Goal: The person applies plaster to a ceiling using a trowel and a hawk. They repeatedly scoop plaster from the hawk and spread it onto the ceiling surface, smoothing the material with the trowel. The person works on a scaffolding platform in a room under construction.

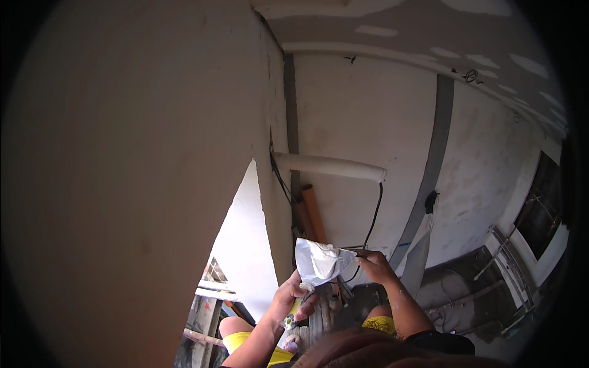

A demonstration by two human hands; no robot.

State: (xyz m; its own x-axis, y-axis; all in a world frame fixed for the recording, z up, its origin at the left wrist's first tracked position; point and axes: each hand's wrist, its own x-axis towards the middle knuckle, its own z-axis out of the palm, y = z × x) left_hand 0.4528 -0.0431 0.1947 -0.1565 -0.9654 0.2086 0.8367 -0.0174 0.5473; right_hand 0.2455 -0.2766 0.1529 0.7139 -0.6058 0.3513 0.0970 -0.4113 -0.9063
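My left hand (293, 300) is closed round the lower end of a broad, pale putty knife (302, 250). A lump of wet white putty (323, 260) lies on its flat face. Up and to the right, my right hand (374, 265) pinches the narrow dark end of a second putty knife (345, 257). The blade of this one meets the putty-laden face, and where one edge ends and the other starts is hard to make out. White smears mark the fingers of my left hand and my right forearm.
A large plastered wall (135, 172) fills the left side, close by. A white wrapped pipe (331, 166) juts out ahead, with a black cable (377, 214) hanging from it. Orange pipes (313, 211) lean behind my hands. Wooden planks (316, 322) lie below; a dark window (540, 205) is at right.
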